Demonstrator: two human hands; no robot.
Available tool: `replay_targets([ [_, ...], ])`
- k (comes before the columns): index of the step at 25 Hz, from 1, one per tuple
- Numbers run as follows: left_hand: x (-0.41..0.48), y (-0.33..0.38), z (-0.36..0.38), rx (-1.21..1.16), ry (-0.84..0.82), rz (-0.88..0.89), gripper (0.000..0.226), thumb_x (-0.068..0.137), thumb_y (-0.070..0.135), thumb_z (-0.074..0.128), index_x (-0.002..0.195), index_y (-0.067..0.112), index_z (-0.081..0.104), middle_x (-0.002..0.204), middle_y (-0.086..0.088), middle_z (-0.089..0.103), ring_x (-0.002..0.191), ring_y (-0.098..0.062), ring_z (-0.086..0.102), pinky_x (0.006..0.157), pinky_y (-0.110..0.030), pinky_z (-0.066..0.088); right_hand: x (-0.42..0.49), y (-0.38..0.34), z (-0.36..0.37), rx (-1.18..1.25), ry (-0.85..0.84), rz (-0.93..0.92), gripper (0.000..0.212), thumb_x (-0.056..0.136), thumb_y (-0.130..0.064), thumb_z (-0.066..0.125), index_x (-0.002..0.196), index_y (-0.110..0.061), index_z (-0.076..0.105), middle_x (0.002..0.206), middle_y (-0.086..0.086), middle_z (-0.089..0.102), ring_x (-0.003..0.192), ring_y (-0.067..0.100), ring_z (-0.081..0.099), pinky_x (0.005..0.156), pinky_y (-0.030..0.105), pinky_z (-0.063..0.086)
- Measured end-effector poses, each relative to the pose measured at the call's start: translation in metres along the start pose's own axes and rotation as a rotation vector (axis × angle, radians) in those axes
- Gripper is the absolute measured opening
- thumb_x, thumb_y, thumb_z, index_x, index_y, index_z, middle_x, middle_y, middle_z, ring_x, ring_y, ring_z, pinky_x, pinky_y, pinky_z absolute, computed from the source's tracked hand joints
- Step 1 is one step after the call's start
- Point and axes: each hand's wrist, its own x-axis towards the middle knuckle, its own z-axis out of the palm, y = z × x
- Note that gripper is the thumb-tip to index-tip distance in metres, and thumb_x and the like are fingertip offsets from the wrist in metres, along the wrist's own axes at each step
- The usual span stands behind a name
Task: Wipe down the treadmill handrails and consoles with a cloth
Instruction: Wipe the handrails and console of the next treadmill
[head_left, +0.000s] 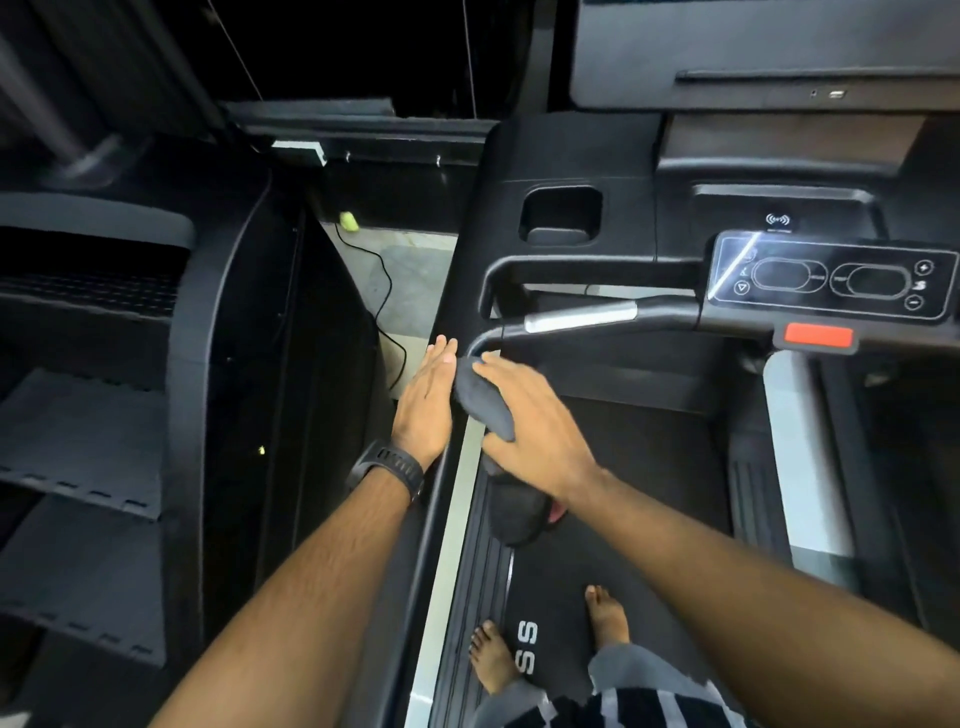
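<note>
Treadmill (623, 467) fills the right side; its left edge runs beside a narrow strip of floor (410, 270) and a neighbouring machine (234, 364). The console panel (831, 278) sits far right, and the curved handrail (582, 315) bends down from it toward the left edge. The dark cloth (485, 402) covers that lower bend, gripped by the right hand (540, 421) with its fingers curled over it. The left hand (426, 405) rests flat on the left edge just beside, fingers pressed together.

Gym — treadmills (597, 519) side by side
</note>
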Motion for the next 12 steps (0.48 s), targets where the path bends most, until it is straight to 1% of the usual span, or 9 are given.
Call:
replay_targets([
  [2, -0.008, -0.006, -0.004, -0.016, 0.004, -0.015, 0.044, 0.108, 0.035, 0.031, 0.147, 0.02, 0.043, 0.157, 0.008, 0.034, 0.146, -0.003, 0.024, 0.124, -0.036, 0.016, -0.016, -0.014, 0.026, 0.244, 0.008, 0.106, 0.077, 0.078, -0.017, 0.064, 0.151, -0.011, 0.041, 0.157, 0.005, 0.039, 0.145, 0.01, 0.032, 0.121, 0.033, 0.028],
  [3, -0.012, -0.008, -0.005, -0.015, 0.007, -0.02, 0.044, 0.108, 0.036, 0.031, 0.147, 0.022, 0.044, 0.157, 0.009, 0.034, 0.145, -0.001, 0.024, 0.124, -0.035, 0.016, -0.02, -0.024, 0.039, 0.33, 0.036, 0.158, 0.073, 0.083, -0.018, 0.063, 0.152, -0.014, 0.038, 0.16, 0.003, 0.035, 0.147, 0.006, 0.026, 0.123, 0.025, 0.021],
  [5, -0.022, -0.014, -0.009, -0.003, 0.008, -0.02, 0.044, 0.107, 0.037, 0.031, 0.148, 0.023, 0.042, 0.157, 0.01, 0.035, 0.145, 0.0, 0.025, 0.124, -0.034, 0.015, -0.021, -0.044, 0.058, 0.481, 0.11, 0.315, 0.068, 0.091, -0.027, 0.058, 0.155, -0.03, 0.033, 0.165, -0.008, 0.021, 0.15, -0.002, 0.016, 0.121, 0.017, 0.013],
  [6, -0.027, -0.016, -0.009, 0.011, -0.002, -0.013, 0.044, 0.108, 0.035, 0.031, 0.149, 0.024, 0.04, 0.157, 0.01, 0.033, 0.145, 0.0, 0.024, 0.124, -0.033, 0.015, -0.019, -0.051, 0.064, 0.535, 0.144, 0.399, 0.067, 0.093, -0.033, 0.055, 0.155, -0.038, 0.03, 0.165, -0.014, 0.015, 0.148, -0.007, 0.013, 0.119, 0.016, 0.014],
  [8, -0.032, -0.019, -0.009, 0.058, -0.023, 0.006, 0.044, 0.108, 0.032, 0.03, 0.151, 0.024, 0.036, 0.159, 0.011, 0.028, 0.146, 0.002, 0.019, 0.124, -0.031, 0.011, -0.017, -0.058, 0.07, 0.593, 0.183, 0.546, 0.065, 0.097, -0.039, 0.053, 0.156, -0.046, 0.026, 0.165, -0.021, 0.01, 0.139, -0.014, 0.017, 0.112, 0.016, 0.021],
  [9, -0.032, -0.019, -0.01, 0.1, -0.026, 0.013, 0.044, 0.108, 0.032, 0.03, 0.151, 0.025, 0.034, 0.16, 0.012, 0.026, 0.146, 0.004, 0.017, 0.124, -0.03, 0.01, -0.017, -0.06, 0.071, 0.617, 0.189, 0.612, 0.063, 0.101, -0.04, 0.052, 0.156, -0.047, 0.023, 0.164, -0.02, 0.013, 0.134, -0.016, 0.02, 0.108, 0.015, 0.023],
  [10, -0.032, -0.02, -0.01, 0.152, -0.028, 0.025, 0.045, 0.108, 0.033, 0.029, 0.153, 0.027, 0.032, 0.161, 0.013, 0.023, 0.146, 0.005, 0.014, 0.124, -0.029, 0.008, -0.018, -0.061, 0.073, 0.648, 0.207, 0.661, 0.061, 0.103, -0.04, 0.05, 0.157, -0.047, 0.023, 0.164, -0.019, 0.018, 0.132, -0.015, 0.024, 0.106, 0.016, 0.024],
  [12, -0.031, -0.023, -0.011, 0.235, -0.035, 0.042, 0.047, 0.107, 0.035, 0.028, 0.154, 0.028, 0.03, 0.161, 0.015, 0.021, 0.146, 0.007, 0.012, 0.124, -0.029, 0.007, -0.02, -0.061, 0.077, 0.705, 0.26, 0.692, 0.057, 0.104, -0.038, 0.049, 0.157, -0.044, 0.027, 0.161, -0.016, 0.03, 0.134, -0.009, 0.032, 0.108, 0.018, 0.027],
])
